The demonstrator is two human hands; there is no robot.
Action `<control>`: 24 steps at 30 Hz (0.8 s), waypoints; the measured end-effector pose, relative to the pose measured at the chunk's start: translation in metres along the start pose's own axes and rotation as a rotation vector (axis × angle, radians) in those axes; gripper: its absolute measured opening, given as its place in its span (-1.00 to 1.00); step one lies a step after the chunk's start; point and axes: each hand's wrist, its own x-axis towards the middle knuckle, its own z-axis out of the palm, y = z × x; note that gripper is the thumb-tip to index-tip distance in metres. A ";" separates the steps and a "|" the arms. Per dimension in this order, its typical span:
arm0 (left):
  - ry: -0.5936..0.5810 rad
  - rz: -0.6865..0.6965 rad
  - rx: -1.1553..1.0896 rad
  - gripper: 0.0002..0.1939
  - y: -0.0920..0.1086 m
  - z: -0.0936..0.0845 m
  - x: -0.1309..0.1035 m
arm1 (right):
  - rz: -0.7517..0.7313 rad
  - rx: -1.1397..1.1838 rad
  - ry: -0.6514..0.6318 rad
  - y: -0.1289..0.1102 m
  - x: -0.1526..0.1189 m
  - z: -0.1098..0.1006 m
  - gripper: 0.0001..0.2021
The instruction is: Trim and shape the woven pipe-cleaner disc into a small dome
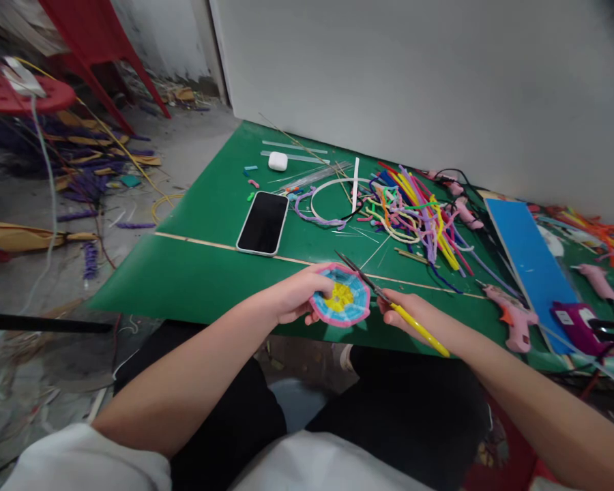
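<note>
My left hand grips the left side of a round woven disc, with its thumb on the front face. The disc has a yellow middle, blue rings and a pink rim, and is held over the front edge of the green table. My right hand is closed on scissors with a yellow handle. Their dark metal tips point up and left, across the disc's upper right rim. Whether the blades touch the rim cannot be made out.
On the green table lie a phone, a white case, a heap of coloured pipe cleaners, pink glue guns and a blue board. A red stool stands at the left.
</note>
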 end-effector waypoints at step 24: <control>0.061 -0.023 0.026 -0.51 -0.003 0.000 0.002 | 0.056 -0.108 0.013 -0.015 -0.002 -0.001 -0.62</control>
